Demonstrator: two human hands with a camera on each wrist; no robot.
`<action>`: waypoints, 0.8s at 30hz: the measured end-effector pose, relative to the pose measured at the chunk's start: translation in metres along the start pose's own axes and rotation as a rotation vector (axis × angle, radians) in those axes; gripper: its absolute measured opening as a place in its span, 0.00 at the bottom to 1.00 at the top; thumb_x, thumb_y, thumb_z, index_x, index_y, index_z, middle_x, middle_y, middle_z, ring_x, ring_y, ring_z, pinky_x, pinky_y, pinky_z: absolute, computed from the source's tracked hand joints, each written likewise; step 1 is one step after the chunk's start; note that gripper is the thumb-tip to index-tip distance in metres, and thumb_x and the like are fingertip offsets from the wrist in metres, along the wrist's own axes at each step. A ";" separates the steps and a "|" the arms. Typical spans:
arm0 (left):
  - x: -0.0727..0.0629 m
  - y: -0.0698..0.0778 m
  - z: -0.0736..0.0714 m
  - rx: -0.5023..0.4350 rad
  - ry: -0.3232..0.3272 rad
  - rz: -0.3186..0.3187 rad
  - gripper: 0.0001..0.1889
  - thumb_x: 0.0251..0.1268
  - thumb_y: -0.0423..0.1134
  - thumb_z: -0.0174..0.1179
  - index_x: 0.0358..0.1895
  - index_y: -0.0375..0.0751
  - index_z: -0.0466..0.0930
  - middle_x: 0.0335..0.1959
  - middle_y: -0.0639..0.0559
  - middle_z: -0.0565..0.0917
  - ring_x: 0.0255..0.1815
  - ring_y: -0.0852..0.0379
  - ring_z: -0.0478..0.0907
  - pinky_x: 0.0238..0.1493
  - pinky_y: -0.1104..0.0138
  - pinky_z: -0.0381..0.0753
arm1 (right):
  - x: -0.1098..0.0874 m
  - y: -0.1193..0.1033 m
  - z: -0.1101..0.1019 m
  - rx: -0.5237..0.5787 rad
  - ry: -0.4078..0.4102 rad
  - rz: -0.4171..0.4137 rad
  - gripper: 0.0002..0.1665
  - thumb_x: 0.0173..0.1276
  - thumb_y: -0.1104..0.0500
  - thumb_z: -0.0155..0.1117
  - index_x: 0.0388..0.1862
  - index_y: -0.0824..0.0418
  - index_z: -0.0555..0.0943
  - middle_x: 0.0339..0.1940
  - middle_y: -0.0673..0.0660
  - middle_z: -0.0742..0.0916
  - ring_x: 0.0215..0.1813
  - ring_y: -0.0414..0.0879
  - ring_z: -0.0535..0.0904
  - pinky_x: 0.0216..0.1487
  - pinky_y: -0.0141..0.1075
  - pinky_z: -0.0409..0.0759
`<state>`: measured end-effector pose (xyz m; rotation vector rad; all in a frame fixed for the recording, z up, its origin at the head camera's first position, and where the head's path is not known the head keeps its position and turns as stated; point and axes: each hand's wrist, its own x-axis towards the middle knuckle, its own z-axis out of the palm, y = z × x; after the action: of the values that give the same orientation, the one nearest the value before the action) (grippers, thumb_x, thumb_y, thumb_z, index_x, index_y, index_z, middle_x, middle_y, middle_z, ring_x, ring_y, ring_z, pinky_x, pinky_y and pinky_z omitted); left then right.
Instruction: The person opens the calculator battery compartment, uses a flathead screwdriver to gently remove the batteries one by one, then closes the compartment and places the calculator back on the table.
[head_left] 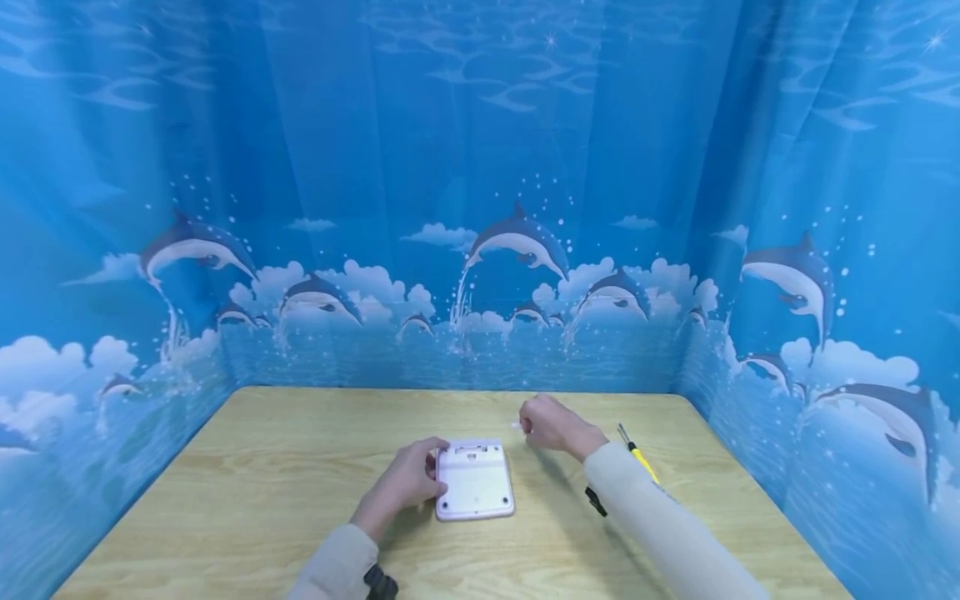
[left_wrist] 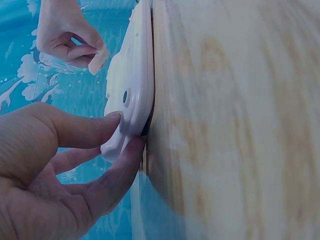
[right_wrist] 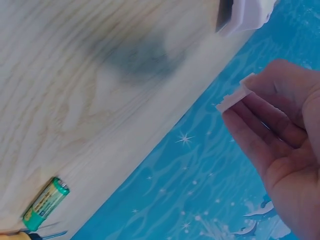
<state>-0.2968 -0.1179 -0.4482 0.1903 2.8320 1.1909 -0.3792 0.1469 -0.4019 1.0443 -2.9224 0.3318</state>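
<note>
A pale pink calculator (head_left: 474, 479) lies back side up on the table, dark round feet at its near corners and an open battery slot at its far end. My left hand (head_left: 405, 479) grips its left edge, thumb on the back and fingers along the side and underside, as the left wrist view shows. Beyond the calculator's far right corner, my right hand (head_left: 558, 427) is raised above the table. It pinches a small white battery cover (right_wrist: 234, 99) between thumb and fingers.
A yellow and black screwdriver (head_left: 639, 457) lies to the right, partly behind my right forearm. Near it is a green battery (right_wrist: 46, 204), hidden in the head view. Blue curtains with dolphins (head_left: 517, 237) stand around the wooden table (head_left: 300, 467).
</note>
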 end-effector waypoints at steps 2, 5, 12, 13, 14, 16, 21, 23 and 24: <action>0.000 0.000 -0.001 0.001 0.001 0.015 0.36 0.49 0.27 0.75 0.67 0.39 0.77 0.42 0.45 0.83 0.36 0.54 0.77 0.42 0.59 0.83 | 0.002 -0.003 -0.001 0.001 0.002 -0.004 0.12 0.55 0.73 0.68 0.21 0.57 0.82 0.23 0.51 0.84 0.25 0.39 0.70 0.28 0.30 0.72; 0.000 -0.001 -0.001 0.002 0.002 0.024 0.36 0.49 0.27 0.75 0.66 0.39 0.77 0.42 0.45 0.83 0.36 0.54 0.77 0.42 0.59 0.83 | 0.004 -0.007 -0.002 -0.005 0.002 -0.020 0.12 0.55 0.72 0.69 0.22 0.57 0.80 0.23 0.51 0.84 0.26 0.39 0.70 0.29 0.30 0.72; 0.000 0.000 -0.001 -0.004 0.002 0.022 0.36 0.49 0.27 0.75 0.66 0.39 0.77 0.41 0.45 0.83 0.36 0.54 0.77 0.42 0.60 0.83 | 0.008 -0.015 -0.003 -0.014 0.016 -0.062 0.11 0.59 0.72 0.68 0.25 0.57 0.80 0.25 0.49 0.82 0.28 0.39 0.72 0.31 0.30 0.73; 0.000 0.001 -0.001 -0.003 0.003 0.019 0.36 0.49 0.27 0.75 0.67 0.39 0.77 0.42 0.45 0.83 0.36 0.55 0.77 0.42 0.60 0.83 | 0.009 -0.016 -0.003 -0.015 0.016 -0.065 0.11 0.59 0.72 0.68 0.26 0.57 0.80 0.26 0.49 0.83 0.29 0.39 0.72 0.31 0.30 0.74; 0.000 0.001 -0.001 -0.003 0.002 0.018 0.36 0.49 0.27 0.75 0.67 0.39 0.77 0.42 0.45 0.83 0.36 0.54 0.77 0.42 0.60 0.83 | 0.009 -0.017 -0.003 -0.016 0.015 -0.064 0.10 0.60 0.72 0.68 0.27 0.58 0.81 0.27 0.49 0.84 0.29 0.39 0.73 0.32 0.30 0.74; 0.000 0.001 -0.001 -0.006 0.002 0.012 0.36 0.49 0.27 0.75 0.67 0.40 0.77 0.42 0.45 0.83 0.36 0.54 0.77 0.42 0.60 0.82 | 0.010 -0.020 -0.003 -0.013 0.012 -0.064 0.09 0.60 0.71 0.69 0.29 0.59 0.82 0.28 0.50 0.85 0.30 0.39 0.74 0.33 0.30 0.76; 0.000 0.002 -0.001 -0.007 -0.002 0.001 0.36 0.50 0.27 0.75 0.67 0.40 0.77 0.43 0.45 0.82 0.36 0.54 0.77 0.41 0.60 0.82 | 0.013 -0.024 -0.002 -0.014 -0.003 -0.079 0.06 0.61 0.71 0.70 0.34 0.61 0.85 0.33 0.54 0.89 0.34 0.40 0.79 0.36 0.30 0.79; -0.001 0.003 -0.001 -0.007 -0.002 -0.004 0.36 0.50 0.27 0.75 0.67 0.40 0.77 0.43 0.45 0.82 0.36 0.54 0.77 0.42 0.60 0.82 | 0.014 -0.025 -0.002 -0.020 -0.007 -0.085 0.07 0.61 0.71 0.70 0.35 0.62 0.86 0.34 0.55 0.90 0.35 0.40 0.80 0.38 0.30 0.81; -0.001 0.003 -0.001 -0.007 -0.002 -0.004 0.36 0.50 0.27 0.75 0.67 0.40 0.76 0.43 0.44 0.83 0.37 0.54 0.77 0.42 0.60 0.82 | 0.014 -0.026 -0.002 -0.022 -0.007 -0.083 0.07 0.61 0.71 0.70 0.36 0.62 0.86 0.34 0.55 0.90 0.35 0.40 0.81 0.38 0.30 0.81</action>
<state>-0.2958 -0.1169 -0.4450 0.1845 2.8251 1.1983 -0.3739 0.1192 -0.3940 1.1627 -2.8716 0.2938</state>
